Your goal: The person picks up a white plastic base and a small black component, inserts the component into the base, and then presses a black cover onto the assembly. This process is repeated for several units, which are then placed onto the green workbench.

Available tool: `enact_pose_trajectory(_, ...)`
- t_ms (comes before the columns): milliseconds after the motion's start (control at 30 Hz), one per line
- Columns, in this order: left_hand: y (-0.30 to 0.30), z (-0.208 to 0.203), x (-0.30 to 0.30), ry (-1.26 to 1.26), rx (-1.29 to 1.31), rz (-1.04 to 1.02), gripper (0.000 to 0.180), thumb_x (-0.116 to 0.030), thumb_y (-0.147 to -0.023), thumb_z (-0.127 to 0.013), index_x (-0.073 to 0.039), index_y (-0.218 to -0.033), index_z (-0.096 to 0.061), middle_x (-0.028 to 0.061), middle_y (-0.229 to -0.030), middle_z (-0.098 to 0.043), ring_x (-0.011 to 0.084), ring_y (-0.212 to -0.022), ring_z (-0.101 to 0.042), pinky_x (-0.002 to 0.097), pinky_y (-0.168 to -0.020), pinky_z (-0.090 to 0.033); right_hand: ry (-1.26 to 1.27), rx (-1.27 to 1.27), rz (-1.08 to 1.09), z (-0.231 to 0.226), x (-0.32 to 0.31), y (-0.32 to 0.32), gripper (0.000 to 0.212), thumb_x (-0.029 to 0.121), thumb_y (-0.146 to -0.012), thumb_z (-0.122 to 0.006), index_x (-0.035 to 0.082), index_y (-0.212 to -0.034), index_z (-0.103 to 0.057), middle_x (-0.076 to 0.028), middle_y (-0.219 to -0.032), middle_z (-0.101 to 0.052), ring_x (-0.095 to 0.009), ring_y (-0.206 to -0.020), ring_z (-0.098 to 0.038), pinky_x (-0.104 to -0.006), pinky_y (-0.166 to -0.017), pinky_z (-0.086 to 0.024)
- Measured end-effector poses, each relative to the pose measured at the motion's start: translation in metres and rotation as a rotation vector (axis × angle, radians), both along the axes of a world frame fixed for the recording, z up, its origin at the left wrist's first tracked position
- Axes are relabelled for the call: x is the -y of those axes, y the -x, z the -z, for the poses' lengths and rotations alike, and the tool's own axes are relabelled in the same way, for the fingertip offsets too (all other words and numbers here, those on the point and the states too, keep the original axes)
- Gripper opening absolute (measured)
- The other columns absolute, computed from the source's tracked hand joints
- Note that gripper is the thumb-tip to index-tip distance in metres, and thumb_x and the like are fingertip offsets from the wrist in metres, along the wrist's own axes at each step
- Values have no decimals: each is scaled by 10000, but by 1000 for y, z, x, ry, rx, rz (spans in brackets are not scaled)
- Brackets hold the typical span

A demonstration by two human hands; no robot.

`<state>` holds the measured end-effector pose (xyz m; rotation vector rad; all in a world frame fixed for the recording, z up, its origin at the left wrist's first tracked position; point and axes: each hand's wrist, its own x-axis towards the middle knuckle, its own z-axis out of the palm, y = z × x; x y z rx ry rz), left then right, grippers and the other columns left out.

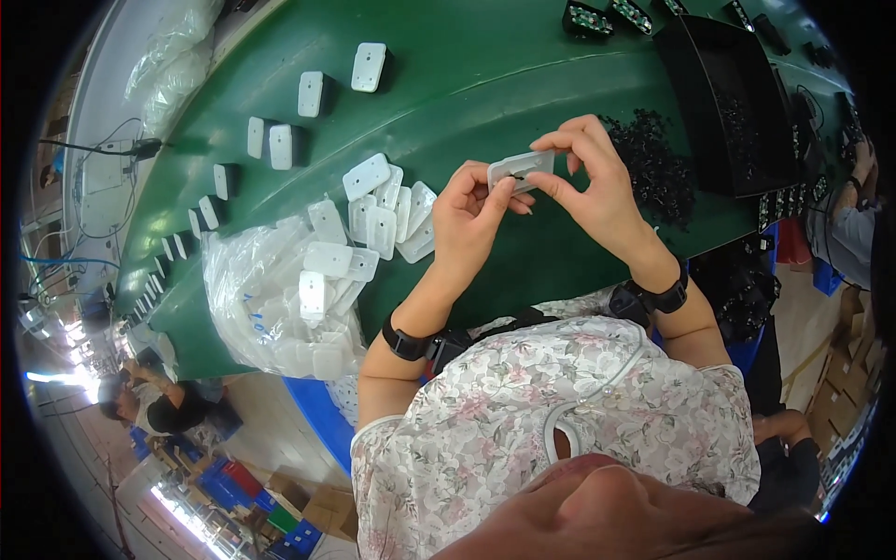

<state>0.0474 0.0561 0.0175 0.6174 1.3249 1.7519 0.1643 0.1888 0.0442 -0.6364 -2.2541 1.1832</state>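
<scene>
You have two hands (467, 219), two black wristbands (407, 343), one raised white cover (509, 168), about a dozen loose covers (366, 175), over ten white-topped blocks (311, 93), one clear bag (233, 299), one large black box (691, 98).

Open green tabletop (457, 107) found ahead of left hand (467, 219) and right hand (597, 187); gap between them bridged by white cover (530, 162). To left hand's left, way blocked by loose white covers (381, 231), then plastic bag (231, 299). To right hand's right, low passage hindered by heap of black parts (653, 168), walled off beyond by black bin (689, 103). Farther ahead-left, gaps left between white-topped blocks (282, 147).
</scene>
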Motion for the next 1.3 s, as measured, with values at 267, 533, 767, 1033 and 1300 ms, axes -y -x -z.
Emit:
enact_pose_trajectory(267, 2, -9, -2, 4, -48, 59, 68, -8, -921, -542, 54, -946, -554, 98, -922, -571, 181, -775, -658, 274, -696, -550, 304, 106, -202, 0, -14, 4, 167, 110, -771, -737, 39, -861, -616, 6, -806, -534, -65, -661, -447, -208, -568, -355)
enact_pose_trajectory(533, 19, -24, -18, 76, 97, 44, 134, -56, -959, -477, 49, -1017, -537, 118, -861, -647, 182, -744, -657, 277, -679, -542, 436, 52, -177, 0, -41, 23, 213, 132, -776, -741, 29, -896, -598, 35, -754, -576, -18, -611, -445, -181, -524, -349)
enact_pose_trajectory(767, 71, 13, -47, 543, -691, -29, 93, -102, -924, -507, -43, -964, -567, 140, -741, -635, 244, -586, -611, 368, -563, -469, -927, 310, 248, 27, -147, 80, 631, 311, -638, -802, 95, -1176, -553, -97, -1160, -541, -256, -982, -549, -368, -798, -508)
enact_pose_trajectory(1033, 49, 16, -43, 609, -1369, -125, 310, -264, -833, -659, -37, -1010, -546, 139, -944, -528, 324, -820, -585, 413, -638, -496, 5, 142, 84, 16, -127, 84, 479, 209, -735, -718, 27, -1102, -472, -123, -977, -585, -233, -914, -574, -356, -781, -486)
enact_pose_trajectory(1300, 33, 19, -36, 403, -1458, -47, 545, -79, -704, -716, 11, -1186, -478, 155, -1066, -535, 332, -1020, -508, 396, -867, -419, -325, 259, 46, 29, -92, 26, 393, 117, -765, -696, 87, -1137, -573, -95, -1060, -603, -281, -993, -580, -355, -855, -471)
